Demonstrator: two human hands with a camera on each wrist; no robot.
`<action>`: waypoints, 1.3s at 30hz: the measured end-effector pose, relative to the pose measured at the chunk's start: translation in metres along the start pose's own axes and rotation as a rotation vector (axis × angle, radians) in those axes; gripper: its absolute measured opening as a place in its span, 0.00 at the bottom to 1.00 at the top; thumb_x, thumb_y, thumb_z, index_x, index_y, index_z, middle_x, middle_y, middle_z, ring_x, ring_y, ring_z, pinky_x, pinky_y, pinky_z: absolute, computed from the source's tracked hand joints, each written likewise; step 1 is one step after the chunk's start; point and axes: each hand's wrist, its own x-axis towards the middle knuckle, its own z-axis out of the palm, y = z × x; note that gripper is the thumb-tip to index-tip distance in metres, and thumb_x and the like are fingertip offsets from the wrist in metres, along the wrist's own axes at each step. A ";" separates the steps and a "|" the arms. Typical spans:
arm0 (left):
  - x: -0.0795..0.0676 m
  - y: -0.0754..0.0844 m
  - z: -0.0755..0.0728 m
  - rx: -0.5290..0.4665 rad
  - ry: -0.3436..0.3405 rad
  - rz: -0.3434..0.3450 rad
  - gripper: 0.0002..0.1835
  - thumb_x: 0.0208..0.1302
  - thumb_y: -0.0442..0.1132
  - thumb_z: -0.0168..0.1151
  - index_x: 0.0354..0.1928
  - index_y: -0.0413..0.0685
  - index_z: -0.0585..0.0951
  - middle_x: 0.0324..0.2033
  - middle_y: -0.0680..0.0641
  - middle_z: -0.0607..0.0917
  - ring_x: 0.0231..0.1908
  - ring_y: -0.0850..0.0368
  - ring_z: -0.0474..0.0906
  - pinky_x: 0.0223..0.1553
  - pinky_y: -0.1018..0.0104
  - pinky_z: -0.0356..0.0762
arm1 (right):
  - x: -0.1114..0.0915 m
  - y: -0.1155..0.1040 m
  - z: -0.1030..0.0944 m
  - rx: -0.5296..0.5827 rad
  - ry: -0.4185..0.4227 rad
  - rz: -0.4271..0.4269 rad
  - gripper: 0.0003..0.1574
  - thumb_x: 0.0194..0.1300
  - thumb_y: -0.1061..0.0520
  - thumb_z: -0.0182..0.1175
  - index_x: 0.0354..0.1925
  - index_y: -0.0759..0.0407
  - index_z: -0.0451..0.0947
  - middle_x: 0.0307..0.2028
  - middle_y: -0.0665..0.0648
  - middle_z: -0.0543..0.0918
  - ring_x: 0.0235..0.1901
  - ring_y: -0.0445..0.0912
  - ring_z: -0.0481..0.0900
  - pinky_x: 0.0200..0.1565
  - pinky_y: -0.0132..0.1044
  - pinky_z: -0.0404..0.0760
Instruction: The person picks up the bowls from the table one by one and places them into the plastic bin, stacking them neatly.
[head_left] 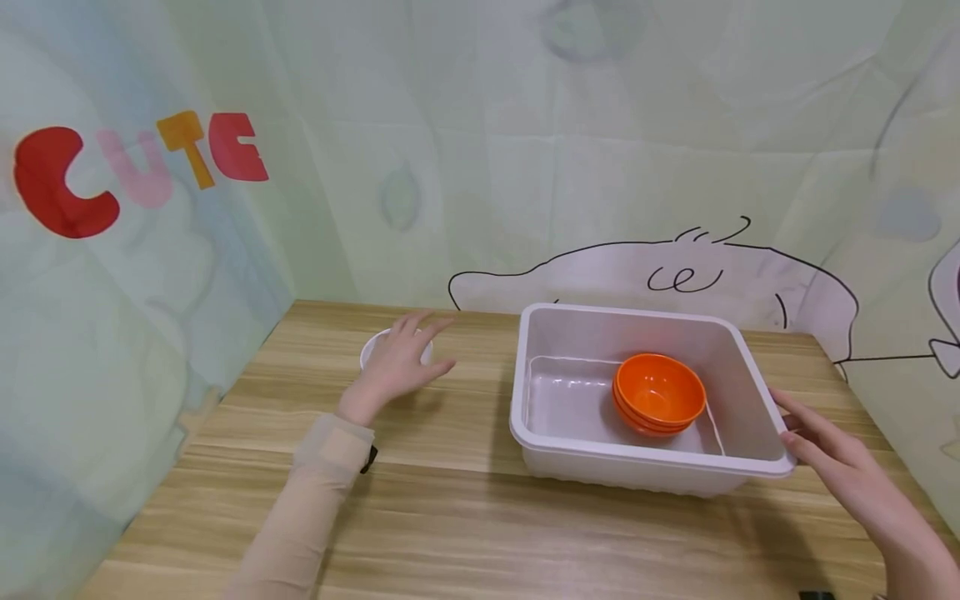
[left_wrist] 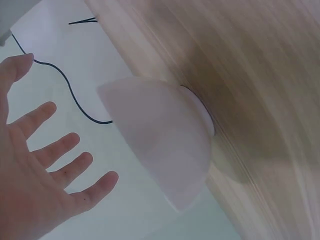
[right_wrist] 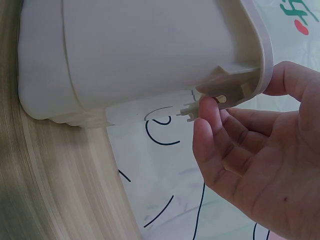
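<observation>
A white bowl (left_wrist: pixel 157 137) stands upright on the table at the back left. My left hand (head_left: pixel 397 362) hovers above it with fingers spread; in the left wrist view the fingertips are apart from the bowl, holding nothing. The hand covers much of the bowl in the head view. To the right is a white plastic bin (head_left: pixel 637 469), with a stack of orange bowls (head_left: pixel 660 396) inside, toward its right side. At the bin's right end my right hand (right_wrist: pixel 250 145) grips the rim, thumb at the outer edge and fingers curled underneath.
The wood-grain table (head_left: pixel 450 517) backs onto printed fabric walls (head_left: pixel 480 150) at the rear and sides. Wood surface shows between the white bowl and the bin, and in front of both.
</observation>
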 end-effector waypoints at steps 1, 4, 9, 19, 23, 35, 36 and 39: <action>0.000 -0.001 0.000 0.003 -0.008 -0.004 0.34 0.61 0.56 0.61 0.68 0.58 0.67 0.69 0.40 0.64 0.69 0.36 0.57 0.59 0.31 0.63 | 0.000 0.000 0.000 0.004 0.000 0.001 0.34 0.73 0.64 0.47 0.73 0.55 0.55 0.41 0.30 0.76 0.39 0.25 0.75 0.36 0.20 0.74; 0.001 -0.007 0.002 0.018 -0.030 -0.008 0.35 0.61 0.57 0.61 0.69 0.57 0.67 0.70 0.39 0.63 0.69 0.35 0.57 0.59 0.31 0.63 | 0.000 0.000 0.000 0.007 0.004 -0.001 0.34 0.73 0.64 0.47 0.73 0.55 0.55 0.42 0.29 0.77 0.40 0.25 0.75 0.36 0.20 0.74; 0.002 -0.012 0.001 0.038 -0.071 -0.045 0.37 0.59 0.59 0.61 0.69 0.56 0.67 0.69 0.38 0.64 0.69 0.34 0.58 0.59 0.30 0.63 | -0.001 -0.002 -0.001 -0.004 0.008 -0.003 0.33 0.73 0.64 0.47 0.73 0.56 0.55 0.42 0.29 0.76 0.40 0.25 0.75 0.37 0.20 0.74; 0.008 -0.023 0.005 0.021 -0.130 -0.121 0.40 0.58 0.61 0.62 0.70 0.57 0.65 0.70 0.38 0.62 0.70 0.36 0.54 0.58 0.27 0.60 | -0.001 0.000 -0.002 -0.005 0.001 0.006 0.34 0.73 0.63 0.47 0.73 0.55 0.55 0.42 0.30 0.77 0.40 0.25 0.75 0.36 0.20 0.74; 0.010 -0.027 0.007 0.023 -0.149 -0.164 0.41 0.57 0.63 0.61 0.71 0.57 0.64 0.70 0.37 0.61 0.70 0.35 0.53 0.58 0.27 0.59 | -0.001 0.000 -0.001 -0.008 0.006 -0.002 0.33 0.73 0.64 0.47 0.73 0.56 0.55 0.42 0.30 0.77 0.39 0.25 0.76 0.36 0.20 0.74; 0.009 -0.033 0.005 0.032 -0.097 -0.201 0.41 0.54 0.64 0.62 0.68 0.54 0.68 0.68 0.35 0.65 0.67 0.33 0.58 0.56 0.28 0.62 | -0.001 0.000 -0.001 -0.003 0.009 -0.023 0.34 0.72 0.65 0.47 0.73 0.56 0.56 0.41 0.30 0.78 0.39 0.26 0.76 0.37 0.19 0.73; 0.009 -0.034 0.004 0.032 -0.095 -0.202 0.41 0.54 0.64 0.62 0.68 0.55 0.69 0.68 0.36 0.65 0.68 0.33 0.58 0.56 0.29 0.62 | -0.001 0.000 -0.001 -0.002 0.008 -0.024 0.34 0.72 0.65 0.47 0.73 0.56 0.56 0.41 0.30 0.78 0.39 0.26 0.76 0.37 0.19 0.73; 0.008 -0.037 0.005 0.038 -0.093 -0.198 0.41 0.54 0.64 0.62 0.67 0.55 0.69 0.67 0.36 0.65 0.67 0.34 0.59 0.56 0.29 0.63 | -0.002 0.000 -0.001 -0.004 0.006 -0.022 0.34 0.72 0.65 0.47 0.73 0.56 0.55 0.41 0.30 0.78 0.39 0.26 0.76 0.37 0.20 0.73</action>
